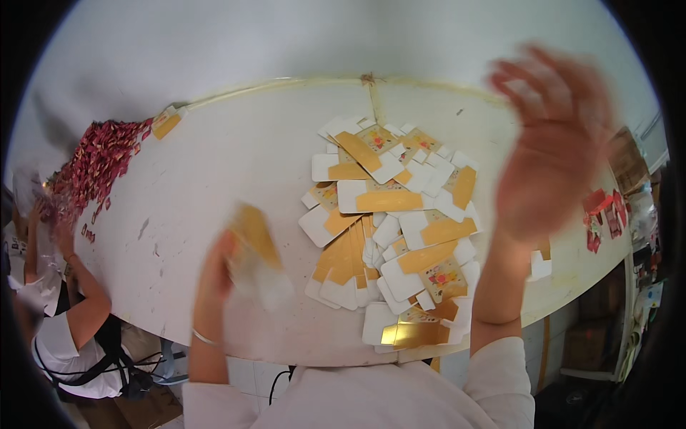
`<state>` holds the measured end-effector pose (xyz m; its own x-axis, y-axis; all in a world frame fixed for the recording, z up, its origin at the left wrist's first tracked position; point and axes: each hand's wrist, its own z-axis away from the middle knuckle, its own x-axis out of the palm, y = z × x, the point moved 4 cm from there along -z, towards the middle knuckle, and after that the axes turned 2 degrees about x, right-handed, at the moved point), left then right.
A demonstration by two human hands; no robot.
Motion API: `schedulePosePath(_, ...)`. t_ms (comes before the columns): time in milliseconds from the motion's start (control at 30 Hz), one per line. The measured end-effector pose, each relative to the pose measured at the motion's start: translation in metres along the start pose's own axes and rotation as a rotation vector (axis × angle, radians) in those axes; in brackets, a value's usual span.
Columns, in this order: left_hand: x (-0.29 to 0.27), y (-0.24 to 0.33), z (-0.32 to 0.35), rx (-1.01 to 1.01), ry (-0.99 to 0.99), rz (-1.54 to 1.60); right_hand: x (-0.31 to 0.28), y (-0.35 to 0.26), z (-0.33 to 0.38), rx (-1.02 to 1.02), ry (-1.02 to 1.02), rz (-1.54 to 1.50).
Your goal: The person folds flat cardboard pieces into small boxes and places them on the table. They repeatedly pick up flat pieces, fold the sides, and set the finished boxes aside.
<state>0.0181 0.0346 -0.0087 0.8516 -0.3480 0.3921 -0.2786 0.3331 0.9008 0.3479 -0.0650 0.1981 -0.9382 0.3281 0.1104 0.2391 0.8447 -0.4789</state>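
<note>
Your left hand (218, 268) grips a flat white-and-gold card (256, 254), blurred by motion, just above the near part of the round white table (236, 150). Your right hand (554, 143) is raised over the table's right side, fingers spread open and holding nothing, also blurred. Between the two hands lies a loose pile of white-and-gold cards (393, 229), overlapping one another from the table's middle to its near edge. At far left, another person's arm (82, 286) rests beside a heap of small red pieces (96, 161).
</note>
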Motion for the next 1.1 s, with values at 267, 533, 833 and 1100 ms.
schedulePosePath(267, -0.033, 0.099, -0.094, 0.115, 0.164, 0.264, -0.003, 0.207, 0.116, 0.431, -0.636, 1.222)
schedulePosePath(533, 0.112, 0.002, -0.074, -0.035, -0.141, -0.192, 0.025, 0.188, 0.125, 0.317, -0.849, 1.59)
schedulePosePath(833, 0.173, 0.003, -0.087, 0.316, -0.188, -0.294, 0.024, 0.072, 0.08, 0.004, -0.327, 0.82)
schedulePosePath(1100, 0.19, 0.003, -0.067, 0.386, -0.197, -0.446, 0.01, 0.081, 0.086, 0.083, -0.217, 0.947)
